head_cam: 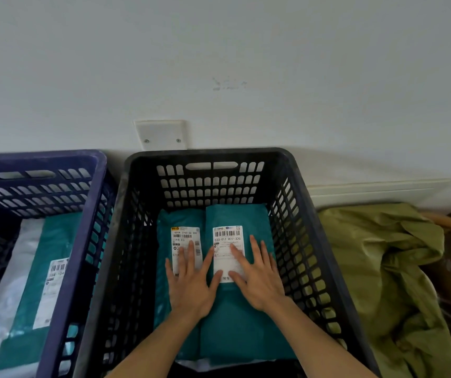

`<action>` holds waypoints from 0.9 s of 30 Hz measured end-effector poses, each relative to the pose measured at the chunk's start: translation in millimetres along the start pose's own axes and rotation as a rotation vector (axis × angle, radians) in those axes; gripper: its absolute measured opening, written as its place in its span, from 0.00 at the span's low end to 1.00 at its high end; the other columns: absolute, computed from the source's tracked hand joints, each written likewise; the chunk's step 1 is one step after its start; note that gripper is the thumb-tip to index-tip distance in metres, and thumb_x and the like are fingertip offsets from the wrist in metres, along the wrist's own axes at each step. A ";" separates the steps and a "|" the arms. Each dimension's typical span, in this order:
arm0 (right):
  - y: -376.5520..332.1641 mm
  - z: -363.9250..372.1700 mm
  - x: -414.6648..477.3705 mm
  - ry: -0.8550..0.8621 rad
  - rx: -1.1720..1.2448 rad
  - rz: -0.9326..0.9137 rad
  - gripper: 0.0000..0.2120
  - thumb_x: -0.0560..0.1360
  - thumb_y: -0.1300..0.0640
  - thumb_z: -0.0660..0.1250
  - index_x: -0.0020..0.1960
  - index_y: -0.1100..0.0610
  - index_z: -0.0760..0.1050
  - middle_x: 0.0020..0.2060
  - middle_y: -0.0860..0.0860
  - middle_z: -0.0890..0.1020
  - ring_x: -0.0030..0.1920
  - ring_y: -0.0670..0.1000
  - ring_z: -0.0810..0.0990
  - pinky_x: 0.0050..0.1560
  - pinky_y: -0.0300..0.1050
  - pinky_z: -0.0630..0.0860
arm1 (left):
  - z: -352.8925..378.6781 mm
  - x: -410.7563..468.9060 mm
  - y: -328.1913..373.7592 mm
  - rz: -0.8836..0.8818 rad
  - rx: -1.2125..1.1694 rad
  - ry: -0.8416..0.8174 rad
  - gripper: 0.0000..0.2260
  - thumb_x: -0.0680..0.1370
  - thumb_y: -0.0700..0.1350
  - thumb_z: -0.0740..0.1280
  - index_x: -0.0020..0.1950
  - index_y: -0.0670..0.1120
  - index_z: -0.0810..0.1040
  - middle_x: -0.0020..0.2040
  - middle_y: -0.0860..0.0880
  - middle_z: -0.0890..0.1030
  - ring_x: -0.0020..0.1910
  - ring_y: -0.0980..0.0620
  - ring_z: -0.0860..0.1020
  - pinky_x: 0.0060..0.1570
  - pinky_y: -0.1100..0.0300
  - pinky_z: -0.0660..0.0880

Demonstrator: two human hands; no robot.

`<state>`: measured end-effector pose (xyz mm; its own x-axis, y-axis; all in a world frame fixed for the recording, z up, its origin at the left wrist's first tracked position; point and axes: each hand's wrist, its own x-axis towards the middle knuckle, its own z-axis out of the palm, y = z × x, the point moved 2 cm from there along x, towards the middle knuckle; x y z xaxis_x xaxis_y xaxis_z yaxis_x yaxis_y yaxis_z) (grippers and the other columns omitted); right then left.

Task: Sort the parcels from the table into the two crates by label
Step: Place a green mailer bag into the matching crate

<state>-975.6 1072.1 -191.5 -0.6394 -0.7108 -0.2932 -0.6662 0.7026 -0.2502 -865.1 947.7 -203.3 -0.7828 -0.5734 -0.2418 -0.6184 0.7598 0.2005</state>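
Two teal parcels with white labels lie side by side in the black crate (325,203). My left hand (191,282) lies flat, fingers straight, on the left teal parcel (164,241) and its label. Spread flat as well, my right hand (257,274) presses on the right teal parcel (246,331), covering part of its label. Left of the black crate stands a blue crate (63,268). It holds another teal parcel (41,282) with a white label, on top of a clear or white bag.
A crumpled olive-green sack (387,268) lies right of the black crate. Both crates stand against a white wall that carries a blank cover plate (161,135). A white edge of another bag (205,364) shows under the teal parcels at the black crate's near end.
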 end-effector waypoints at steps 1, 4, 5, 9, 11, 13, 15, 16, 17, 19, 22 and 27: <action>0.2 1.5 1.5 -0.010 0.001 0.001 0.34 0.71 0.31 0.34 0.75 0.36 0.35 0.76 0.53 0.33 0.77 0.58 0.34 0.75 0.56 0.39 | 1.4 1.0 -0.9 -0.005 0.011 -0.013 0.38 0.63 0.70 0.19 0.73 0.64 0.31 0.74 0.48 0.28 0.72 0.48 0.27 0.62 0.44 0.20; 0.2 3.5 4.7 -0.038 0.002 0.012 0.30 0.80 0.36 0.46 0.76 0.37 0.36 0.76 0.53 0.32 0.76 0.58 0.34 0.75 0.56 0.40 | 3.6 2.7 -2.3 -0.017 0.027 -0.036 0.38 0.63 0.70 0.19 0.73 0.64 0.30 0.75 0.48 0.29 0.72 0.47 0.27 0.61 0.45 0.19; -0.2 3.3 5.2 -0.046 -0.001 0.013 0.30 0.80 0.37 0.48 0.76 0.37 0.36 0.76 0.53 0.32 0.76 0.58 0.33 0.75 0.56 0.40 | 3.8 2.9 -2.2 -0.019 0.031 -0.043 0.38 0.64 0.70 0.19 0.73 0.63 0.31 0.75 0.48 0.30 0.72 0.47 0.27 0.61 0.45 0.19; -1.8 4.2 6.4 -0.077 0.001 0.009 0.30 0.81 0.38 0.48 0.76 0.37 0.35 0.75 0.53 0.30 0.76 0.58 0.32 0.75 0.56 0.38 | 4.3 3.9 -2.4 -0.038 0.077 -0.095 0.37 0.65 0.69 0.22 0.74 0.62 0.31 0.76 0.46 0.32 0.72 0.46 0.27 0.60 0.45 0.18; -2.4 4.4 7.1 -0.087 -0.003 0.012 0.30 0.81 0.38 0.49 0.76 0.37 0.35 0.75 0.53 0.30 0.76 0.58 0.32 0.75 0.56 0.38 | 1.5 4.1 -1.6 -0.053 0.081 -0.117 0.33 0.70 0.69 0.28 0.75 0.62 0.32 0.77 0.46 0.33 0.74 0.45 0.29 0.64 0.44 0.21; -4.5 1.2 7.1 -0.098 -0.001 0.020 0.30 0.81 0.38 0.50 0.76 0.37 0.36 0.76 0.53 0.31 0.76 0.59 0.33 0.76 0.57 0.40 | -3.2 3.1 -1.1 -0.062 0.075 -0.152 0.29 0.77 0.67 0.36 0.76 0.61 0.34 0.78 0.46 0.35 0.76 0.45 0.32 0.68 0.42 0.26; -8.4 -4.5 5.7 -0.100 0.013 0.025 0.31 0.81 0.40 0.52 0.77 0.39 0.39 0.76 0.54 0.33 0.76 0.60 0.35 0.76 0.58 0.44 | -9.8 -0.4 -1.1 -0.059 0.073 -0.185 0.28 0.79 0.66 0.40 0.76 0.61 0.35 0.78 0.46 0.37 0.76 0.45 0.34 0.70 0.41 0.30; -10.5 -7.4 4.3 -0.098 0.023 0.027 0.31 0.81 0.41 0.53 0.78 0.40 0.40 0.77 0.54 0.35 0.77 0.60 0.36 0.76 0.58 0.45 | -13.2 -3.0 -1.1 -0.060 0.066 -0.195 0.27 0.80 0.65 0.41 0.76 0.61 0.35 0.79 0.46 0.38 0.77 0.46 0.35 0.70 0.41 0.30; -12.3 -9.8 1.5 -0.097 0.032 0.029 0.31 0.81 0.41 0.53 0.78 0.41 0.41 0.77 0.54 0.36 0.77 0.59 0.38 0.75 0.58 0.47 | -16.5 -6.5 -0.6 -0.065 0.048 -0.204 0.27 0.80 0.65 0.41 0.76 0.61 0.36 0.79 0.46 0.39 0.77 0.46 0.36 0.70 0.41 0.31; -17.7 -14.9 -6.7 -0.096 0.057 0.032 0.30 0.82 0.43 0.54 0.78 0.43 0.43 0.78 0.55 0.39 0.77 0.58 0.40 0.76 0.57 0.48 | -25.3 -15.6 1.5 -0.084 -0.003 -0.211 0.26 0.81 0.63 0.43 0.77 0.61 0.38 0.79 0.44 0.42 0.78 0.46 0.39 0.71 0.40 0.33; -26.4 -24.5 -21.4 -0.070 0.116 0.046 0.30 0.82 0.45 0.55 0.79 0.46 0.44 0.78 0.56 0.43 0.78 0.57 0.45 0.76 0.55 0.51 | -40.5 -29.0 9.0 -0.094 -0.058 -0.190 0.25 0.82 0.61 0.44 0.78 0.60 0.42 0.79 0.43 0.44 0.78 0.44 0.42 0.74 0.41 0.38; -44.3 -56.9 -54.2 0.054 0.178 -0.006 0.30 0.82 0.48 0.57 0.79 0.49 0.48 0.78 0.56 0.46 0.77 0.56 0.51 0.74 0.52 0.57 | -73.7 -64.5 7.1 -0.055 -0.004 -0.022 0.24 0.83 0.57 0.44 0.79 0.56 0.45 0.79 0.43 0.48 0.78 0.44 0.46 0.75 0.45 0.43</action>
<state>-933.2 1077.5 -112.0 -0.6588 -0.7122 -0.2424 -0.5943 0.6902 -0.4129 -824.1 967.6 -116.3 -0.7459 -0.6073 -0.2735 -0.6608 0.7262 0.1897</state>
